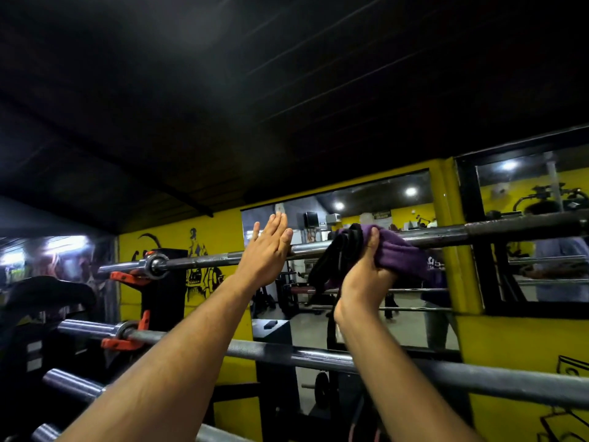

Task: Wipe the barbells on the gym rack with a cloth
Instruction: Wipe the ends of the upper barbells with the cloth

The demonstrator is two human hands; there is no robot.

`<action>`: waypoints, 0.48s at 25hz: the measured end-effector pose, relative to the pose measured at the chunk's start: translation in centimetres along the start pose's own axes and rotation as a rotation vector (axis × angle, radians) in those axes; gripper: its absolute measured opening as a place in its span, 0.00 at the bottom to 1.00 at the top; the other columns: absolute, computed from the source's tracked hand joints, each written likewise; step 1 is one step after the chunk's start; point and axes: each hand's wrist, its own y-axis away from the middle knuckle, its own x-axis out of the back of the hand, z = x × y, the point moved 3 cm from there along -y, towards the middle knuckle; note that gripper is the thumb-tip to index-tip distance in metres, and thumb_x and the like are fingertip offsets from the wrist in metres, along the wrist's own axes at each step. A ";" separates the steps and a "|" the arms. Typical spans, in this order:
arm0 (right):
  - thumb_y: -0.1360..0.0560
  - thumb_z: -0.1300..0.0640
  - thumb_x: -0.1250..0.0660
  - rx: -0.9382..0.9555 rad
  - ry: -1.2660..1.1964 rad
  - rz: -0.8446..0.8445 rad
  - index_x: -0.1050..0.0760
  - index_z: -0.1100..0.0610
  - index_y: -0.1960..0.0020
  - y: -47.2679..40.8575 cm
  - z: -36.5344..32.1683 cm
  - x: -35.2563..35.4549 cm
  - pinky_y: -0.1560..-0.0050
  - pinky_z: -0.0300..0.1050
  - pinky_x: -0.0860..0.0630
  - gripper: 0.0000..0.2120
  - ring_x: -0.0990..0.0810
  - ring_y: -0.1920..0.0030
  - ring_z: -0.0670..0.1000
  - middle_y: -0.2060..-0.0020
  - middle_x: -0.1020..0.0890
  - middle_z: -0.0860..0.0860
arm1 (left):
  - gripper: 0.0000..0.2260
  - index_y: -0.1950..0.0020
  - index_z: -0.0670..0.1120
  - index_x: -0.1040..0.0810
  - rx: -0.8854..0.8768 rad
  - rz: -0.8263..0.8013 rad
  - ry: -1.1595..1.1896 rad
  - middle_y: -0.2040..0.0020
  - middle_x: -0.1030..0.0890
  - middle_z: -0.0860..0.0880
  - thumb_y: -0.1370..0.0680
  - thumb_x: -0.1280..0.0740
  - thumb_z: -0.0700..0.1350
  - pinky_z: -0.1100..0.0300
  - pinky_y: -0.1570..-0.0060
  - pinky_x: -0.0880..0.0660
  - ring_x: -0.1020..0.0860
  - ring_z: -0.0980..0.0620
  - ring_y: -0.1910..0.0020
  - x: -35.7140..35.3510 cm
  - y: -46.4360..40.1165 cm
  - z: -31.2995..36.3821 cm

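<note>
Both hands are up at the top barbell (446,238). The right hand (366,269) grips the cloth (401,253) around it for wiping; the left hand (267,250), fingers straight together, presses the bar, probably to steady it.

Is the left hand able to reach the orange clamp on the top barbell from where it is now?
Probably yes: the left hand lies open against the top barbell, and nothing blocks the bare bar toward the orange clamp.

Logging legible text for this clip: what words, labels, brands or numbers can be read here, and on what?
None can be read with certainty.
White print on the purple cloth held in the right hand: blurred, illegible.
Yellow sign seen in the wall mirror: too small to read.
Black figure mural on the yellow wall: no legible lettering.
</note>
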 end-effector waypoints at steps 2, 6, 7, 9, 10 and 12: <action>0.25 0.38 0.32 0.015 -0.012 0.048 0.30 0.43 0.45 -1.1 -1.6 1.6 0.34 0.54 0.25 0.14 0.19 0.46 0.46 0.49 0.19 0.41 | 0.26 0.18 0.47 0.57 -0.007 -0.011 0.003 0.18 0.56 0.51 0.14 0.60 0.55 0.54 0.22 0.65 0.61 0.59 0.21 0.1 0.0 0.0; 0.24 0.38 0.33 0.092 -0.126 0.127 0.33 0.46 0.33 -2.3 -3.8 2.2 0.37 0.51 0.26 0.24 0.21 0.49 0.42 0.48 0.22 0.39 | 0.26 0.18 0.46 0.56 -0.014 0.016 -0.013 0.18 0.56 0.51 0.14 0.60 0.55 0.55 0.23 0.68 0.61 0.60 0.22 0.0 0.0 -0.1; 0.24 0.37 0.33 0.071 -0.090 0.106 0.33 0.46 0.34 -1.8 -2.9 1.5 0.36 0.52 0.26 0.24 0.21 0.48 0.43 0.47 0.22 0.40 | 0.26 0.18 0.46 0.57 -0.027 0.010 -0.014 0.18 0.57 0.51 0.14 0.60 0.55 0.54 0.23 0.68 0.61 0.60 0.21 0.0 -0.1 0.1; 0.25 0.36 0.34 0.016 0.006 0.061 0.32 0.46 0.40 -0.4 -0.4 0.2 0.34 0.56 0.25 0.20 0.21 0.45 0.48 0.48 0.22 0.42 | 0.26 0.18 0.47 0.58 -0.061 -0.013 0.056 0.18 0.59 0.52 0.14 0.60 0.56 0.54 0.23 0.68 0.62 0.59 0.21 0.5 -0.2 -0.1; 0.25 0.35 0.34 -0.006 0.021 0.046 0.32 0.45 0.43 -0.2 0.7 0.0 0.34 0.58 0.26 0.18 0.21 0.45 0.50 0.49 0.22 0.43 | 0.26 0.18 0.48 0.58 -0.059 -0.002 0.120 0.18 0.60 0.52 0.14 0.59 0.56 0.54 0.23 0.68 0.63 0.59 0.21 1.0 0.1 -0.8; 0.25 0.35 0.34 -0.017 0.010 0.023 0.32 0.43 0.44 -0.3 2.1 -0.3 0.32 0.59 0.28 0.17 0.22 0.43 0.50 0.47 0.22 0.43 | 0.26 0.18 0.49 0.58 0.023 0.077 0.190 0.19 0.60 0.54 0.14 0.59 0.56 0.53 0.22 0.67 0.63 0.59 0.22 1.8 1.0 -4.1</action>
